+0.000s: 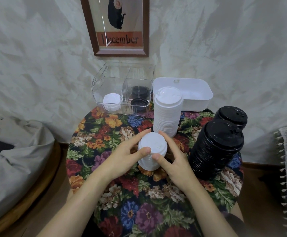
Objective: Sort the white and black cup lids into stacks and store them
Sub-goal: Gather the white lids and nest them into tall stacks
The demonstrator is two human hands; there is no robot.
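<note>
Item: short white lid stack (152,152), table (139,194) centre. Your left hand (122,157) and right hand (175,162) clasp it, fingers curled round its sides, thumbs on the near rim. Press evenly, hold it upright; it likely belongs on the tall white stack (167,115) at 1 o'clock.

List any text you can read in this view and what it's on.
"December": orange band of the framed cat picture on the wall.
"5": round tag on the cat, faint.
Raised marks on the white lids and black lids: too small to read.
</note>
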